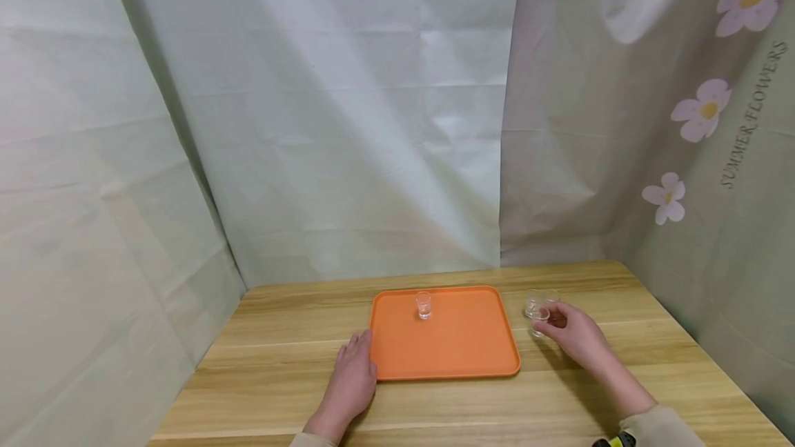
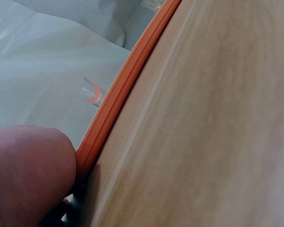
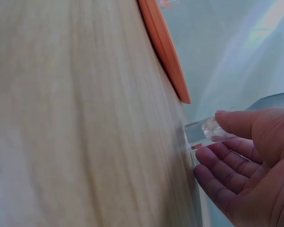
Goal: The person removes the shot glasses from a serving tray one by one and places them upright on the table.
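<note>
Clear, flared shot glasses [image 1: 424, 306] number four: one upright on a single orange tray [image 1: 462, 340], one pinched by the right hand [image 1: 579, 334] right of it, two just beyond, while the left hand [image 1: 352, 376], fingers extended, touches the tray's left edge.

Tray [image 1: 447, 347]: one, plain orange, rectangular with rounded corners and a raised rim; lies flat, its left edge touched by the left hand [image 1: 352, 379]. Tray glass [image 1: 424, 307]: one, small, clear, wider at the mouth; stands upright on the tray, near the far edge, left of centre. Held glass [image 1: 538, 328]: one, clear, small; upright, just right of the tray, pinched near its rim by the right hand [image 1: 577, 336]. Further glasses [image 1: 531, 303]: two, clear, close behind the held one, partly hidden.
</note>
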Demonstrator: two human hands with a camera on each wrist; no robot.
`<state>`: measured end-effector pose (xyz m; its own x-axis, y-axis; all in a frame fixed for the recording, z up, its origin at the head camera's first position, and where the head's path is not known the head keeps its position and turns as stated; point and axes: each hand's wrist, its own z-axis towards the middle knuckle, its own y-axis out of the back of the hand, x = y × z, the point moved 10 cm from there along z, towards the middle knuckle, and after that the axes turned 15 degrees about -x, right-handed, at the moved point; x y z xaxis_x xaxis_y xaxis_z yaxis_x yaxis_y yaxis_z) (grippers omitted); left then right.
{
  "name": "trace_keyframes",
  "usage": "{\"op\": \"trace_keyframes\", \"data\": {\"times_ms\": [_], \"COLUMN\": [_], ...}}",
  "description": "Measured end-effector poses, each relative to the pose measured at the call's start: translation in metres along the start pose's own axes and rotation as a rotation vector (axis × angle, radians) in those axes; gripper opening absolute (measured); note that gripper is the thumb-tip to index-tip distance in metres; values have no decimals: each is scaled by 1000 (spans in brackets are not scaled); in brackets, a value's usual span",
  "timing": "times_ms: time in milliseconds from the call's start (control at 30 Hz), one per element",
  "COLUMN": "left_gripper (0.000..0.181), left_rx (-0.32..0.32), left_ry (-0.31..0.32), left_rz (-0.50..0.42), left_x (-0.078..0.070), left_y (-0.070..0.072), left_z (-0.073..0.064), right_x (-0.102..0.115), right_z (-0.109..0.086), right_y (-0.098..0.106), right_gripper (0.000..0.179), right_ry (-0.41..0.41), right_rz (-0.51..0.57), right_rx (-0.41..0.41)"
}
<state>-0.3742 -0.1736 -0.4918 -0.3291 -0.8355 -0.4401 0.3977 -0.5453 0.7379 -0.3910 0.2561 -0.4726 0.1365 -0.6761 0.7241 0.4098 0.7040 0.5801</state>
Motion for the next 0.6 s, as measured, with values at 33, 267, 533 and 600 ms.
{"op": "trace_keyframes", "data": {"times_ms": [33,267,533,600], "left_gripper": [55,55,55,55], "left_rx": [3,8,11,10], "left_ry": [0,2,8,5], "left_rz": [4,11,11,12], "left_x": [0,0,2,1], "left_y": [0,0,-2,-1], "left_z": [0,0,1,1], "right_x": [-1,-2,-1,-1], "right_z": [0,0,1,1], "right_y": [0,0,-1,-1], "right_gripper": [32,29,31,32], "right_ry": [-3,-10,-9,-9], "right_rz": [2,2,24,24], "right_rx": [-1,0,-7,-8]}}
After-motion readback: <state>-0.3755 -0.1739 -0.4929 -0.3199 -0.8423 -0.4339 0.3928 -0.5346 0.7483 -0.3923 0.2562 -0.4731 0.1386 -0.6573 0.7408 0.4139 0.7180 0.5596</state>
